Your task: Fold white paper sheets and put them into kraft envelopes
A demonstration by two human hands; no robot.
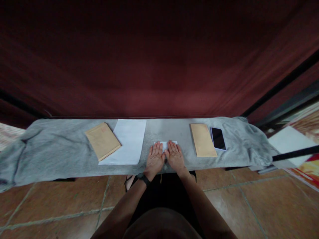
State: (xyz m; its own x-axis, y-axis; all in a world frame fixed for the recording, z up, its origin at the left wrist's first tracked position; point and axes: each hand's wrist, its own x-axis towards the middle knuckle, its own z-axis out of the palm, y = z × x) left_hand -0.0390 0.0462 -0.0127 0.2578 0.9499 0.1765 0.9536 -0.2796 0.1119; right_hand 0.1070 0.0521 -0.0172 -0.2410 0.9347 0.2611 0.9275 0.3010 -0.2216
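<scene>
A small piece of white paper (164,146), perhaps folded, lies on the grey cloth near the front edge, mostly covered by my hands. My left hand (155,157) rests flat on its left part, fingers stretched forward. On its right part my right hand (175,156) lies flat too, with the thumbs of both hands close together. To the left are large white paper sheets (131,142), with a brown envelope (103,141) overlapping their left side. Another brown envelope (203,140) lies to the right of my hands.
A phone (218,138) with a dark screen lies beside the right envelope. Grey cloth (50,149) covers the narrow table and bunches at both ends. A dark red curtain (159,66) rises behind it. Dark bars (286,78) slant at the right, above a tiled floor (269,196).
</scene>
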